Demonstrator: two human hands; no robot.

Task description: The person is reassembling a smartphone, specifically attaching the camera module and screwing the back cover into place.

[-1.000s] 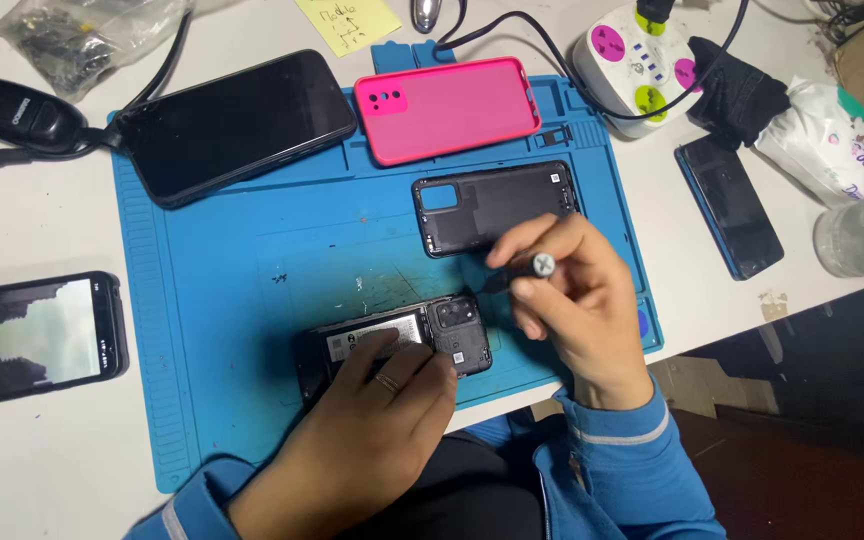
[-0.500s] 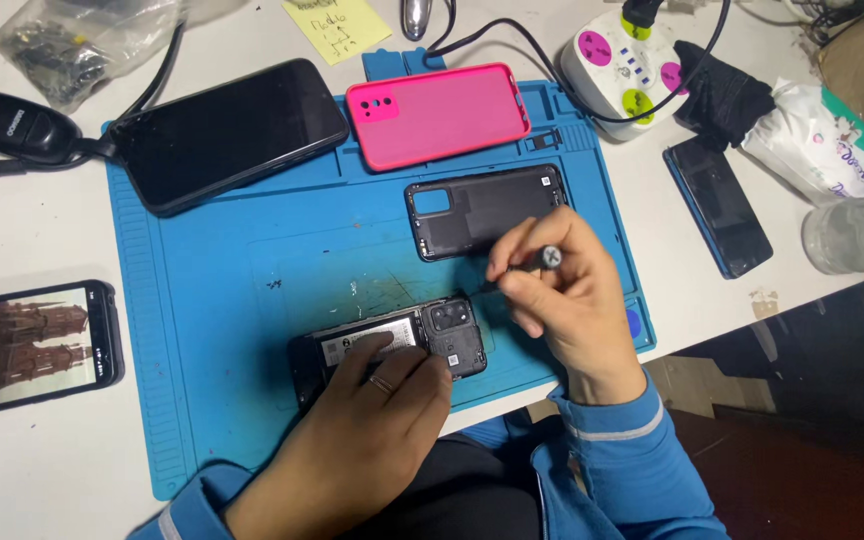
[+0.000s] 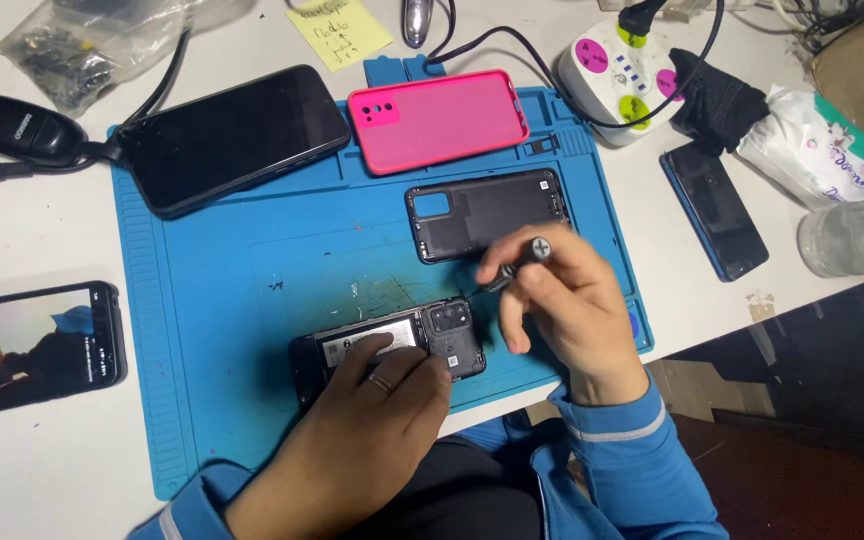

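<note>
Opened phone (image 3: 407, 340) lies low centre on the blue mat (image 3: 222, 330), pinned flat by the left hand (image 3: 372, 420); the right hand (image 3: 562, 305) pinches a screwdriver (image 3: 517, 260) just beside it.

Left hand (image 3: 377, 420) flat, fingers (image 3: 357, 355) pressing down, right hand (image 3: 562, 300) fingers pinched, blue sleeves

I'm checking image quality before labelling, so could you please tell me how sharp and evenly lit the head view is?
Head view: mostly sharp and evenly lit; the blue mat and opened phone read clearly. The right hand and its screwdriver are slightly motion-blurred. Soft glare sits on the large black phone; the lower right corner falls into dark shadow.
</note>
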